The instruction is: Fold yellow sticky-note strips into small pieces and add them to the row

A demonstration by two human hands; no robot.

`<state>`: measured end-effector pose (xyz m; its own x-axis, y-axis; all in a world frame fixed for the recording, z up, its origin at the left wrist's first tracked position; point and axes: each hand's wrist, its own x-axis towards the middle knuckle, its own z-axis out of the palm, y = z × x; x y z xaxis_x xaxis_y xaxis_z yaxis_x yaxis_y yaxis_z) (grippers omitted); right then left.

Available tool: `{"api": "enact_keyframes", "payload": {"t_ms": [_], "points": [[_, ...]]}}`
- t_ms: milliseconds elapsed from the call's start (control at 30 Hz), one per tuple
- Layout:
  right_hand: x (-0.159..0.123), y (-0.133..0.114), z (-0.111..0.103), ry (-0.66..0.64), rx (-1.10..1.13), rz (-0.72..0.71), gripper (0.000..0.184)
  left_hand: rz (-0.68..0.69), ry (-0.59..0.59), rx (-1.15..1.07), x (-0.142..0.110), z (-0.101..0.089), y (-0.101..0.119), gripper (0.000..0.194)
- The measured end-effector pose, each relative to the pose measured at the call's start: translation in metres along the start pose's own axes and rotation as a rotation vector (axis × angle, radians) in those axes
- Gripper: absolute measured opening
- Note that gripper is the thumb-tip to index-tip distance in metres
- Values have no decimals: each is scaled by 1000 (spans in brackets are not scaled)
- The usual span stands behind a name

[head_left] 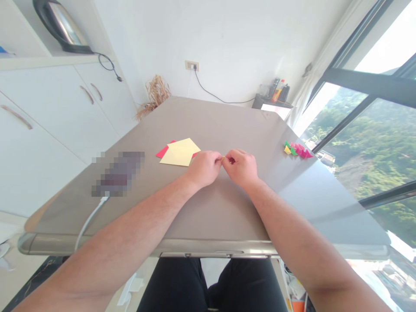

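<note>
My left hand [205,168] and my right hand [241,167] meet fingertip to fingertip over the middle of the table. Both are closed in a pinch on a small piece of yellow paper [223,158]. Only a sliver of it shows, so its shape is hidden by my fingers. Just left of my left hand lie a pale yellow paper sheet [180,152] and, partly under it, red paper [161,152]. Off to the right, several small folded paper pieces [296,150] in green, yellow and pink stand grouped together.
A pixelated dark object [118,175] with a white cable [92,219] lies on the grey table [224,212] at left. Dried plants [156,93] stand beyond the far left edge. Bottles [278,91] sit on a low cabinet behind the table, near a window [367,134].
</note>
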<state>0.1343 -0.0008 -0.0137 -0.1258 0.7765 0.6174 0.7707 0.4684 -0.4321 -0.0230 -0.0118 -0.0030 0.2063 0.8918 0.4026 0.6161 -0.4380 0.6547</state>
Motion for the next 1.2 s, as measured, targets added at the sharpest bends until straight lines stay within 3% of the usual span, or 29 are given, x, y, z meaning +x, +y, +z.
{"api": "enact_keyframes", "payload": {"t_ms": [167, 367, 633, 800, 1000, 1200], "points": [[1, 1, -3, -35, 100, 44, 15, 26, 2, 25, 0, 1, 0, 23], [1, 1, -1, -12, 47, 4, 18, 104, 19, 97, 0, 3, -3, 27], [3, 1, -6, -104, 191, 162, 10, -3, 102, -32, 0, 4, -2, 21], [3, 0, 0, -93, 49, 117, 14, -54, 110, -59, -1, 6, -3, 18], [3, 0, 2, -89, 131, 142, 12, -129, 148, -135, 2, 4, -2, 17], [1, -1, 2, -58, 11, 115, 18, -133, 140, -153, 0, 7, 1, 16]]}}
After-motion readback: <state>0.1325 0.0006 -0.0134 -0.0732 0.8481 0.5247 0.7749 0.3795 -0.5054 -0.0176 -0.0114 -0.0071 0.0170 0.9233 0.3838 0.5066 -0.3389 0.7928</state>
